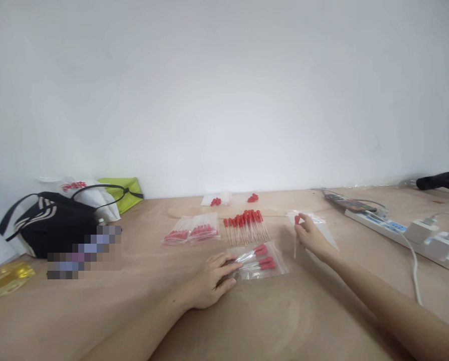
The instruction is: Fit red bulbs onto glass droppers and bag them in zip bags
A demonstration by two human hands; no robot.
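My left hand (213, 282) lies flat with its fingers stretched out, the fingertips on the near-left edge of a clear zip bag (280, 260). Inside that bag are several glass droppers with red rubber bulbs (266, 262). My right hand (310, 236) pinches one dropper (295, 245) near its red bulb, and its pale tube hangs down. Beneath and behind this hand is an unfilled clear bag (326, 231). Between the hands, farther back, loose red-bulbed droppers (247, 224) lie side by side in a fanned row.
Two filled zip bags (177, 229) lie left of the loose droppers. Small piles of red bulbs (253, 198) sit near the wall, one beside a clear bag. A power strip (393, 231) with chargers and cables runs along the right. A black bag (58, 225) stands on the left.
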